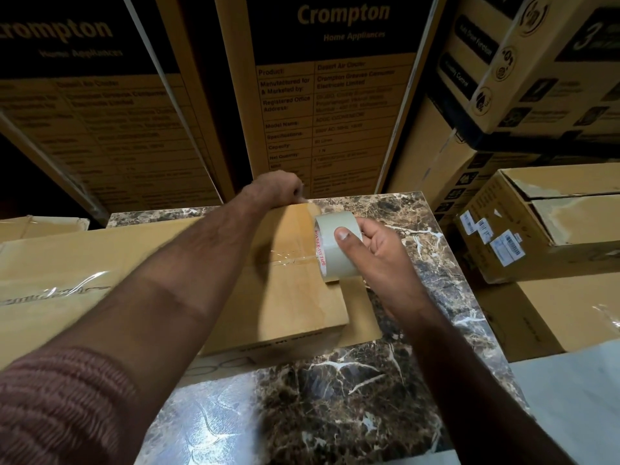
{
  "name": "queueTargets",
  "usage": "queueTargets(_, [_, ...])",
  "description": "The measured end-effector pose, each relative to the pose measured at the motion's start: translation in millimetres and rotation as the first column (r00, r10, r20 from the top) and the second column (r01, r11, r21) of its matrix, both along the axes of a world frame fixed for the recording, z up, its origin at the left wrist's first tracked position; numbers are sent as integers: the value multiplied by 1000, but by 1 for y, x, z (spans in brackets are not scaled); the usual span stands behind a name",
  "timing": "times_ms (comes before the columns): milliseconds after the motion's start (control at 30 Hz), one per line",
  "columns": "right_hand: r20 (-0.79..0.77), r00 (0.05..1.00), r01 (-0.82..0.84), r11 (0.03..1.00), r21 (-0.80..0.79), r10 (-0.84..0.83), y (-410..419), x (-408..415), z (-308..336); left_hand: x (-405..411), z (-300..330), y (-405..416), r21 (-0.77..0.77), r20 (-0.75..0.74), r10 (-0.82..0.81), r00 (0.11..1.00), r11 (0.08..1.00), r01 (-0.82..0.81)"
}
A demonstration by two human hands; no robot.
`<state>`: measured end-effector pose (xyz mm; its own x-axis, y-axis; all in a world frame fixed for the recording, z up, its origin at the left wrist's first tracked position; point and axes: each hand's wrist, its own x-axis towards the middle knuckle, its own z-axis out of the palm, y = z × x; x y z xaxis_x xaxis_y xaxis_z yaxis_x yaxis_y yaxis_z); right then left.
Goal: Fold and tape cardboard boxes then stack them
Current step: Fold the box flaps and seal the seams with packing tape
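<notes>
A closed brown cardboard box [288, 297] lies on a marble-patterned table [352, 391]. My right hand [375, 243] grips a roll of clear packing tape [335, 246] standing on the box's right side, thumb on its face. A strip of tape runs from the roll back across the box top to the far edge. There my left hand [275, 189] pinches the strip's free end with curled fingers. A shorter piece of clear tape lies across the box's centre seam. My left forearm crosses over the box.
A larger taped box [67, 273] lies to the left, touching the small one. Tall Crompton cartons [332, 95] stand upright behind the table. More boxes are stacked at the right [543, 229], one with barcode labels. A flat cardboard sheet sticks out from under the small box.
</notes>
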<state>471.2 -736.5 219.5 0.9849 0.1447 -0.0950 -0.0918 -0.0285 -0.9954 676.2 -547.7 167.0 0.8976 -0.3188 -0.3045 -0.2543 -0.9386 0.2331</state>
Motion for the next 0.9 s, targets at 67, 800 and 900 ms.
queueTargets(67, [16,1000,5,1000,-24,-5,-2,0,0,-2,9,3,-75,153,88,984,994,-77])
queueTargets(800, [65,998,-11,979,-203,24,1,-39,-11,-87,33,-21,102,230,107,967,986,-134])
queueTargets(900, [73,997,0,994,-109,8,-2,-66,-5,-89,32,-19,92,252,123,960,984,-150])
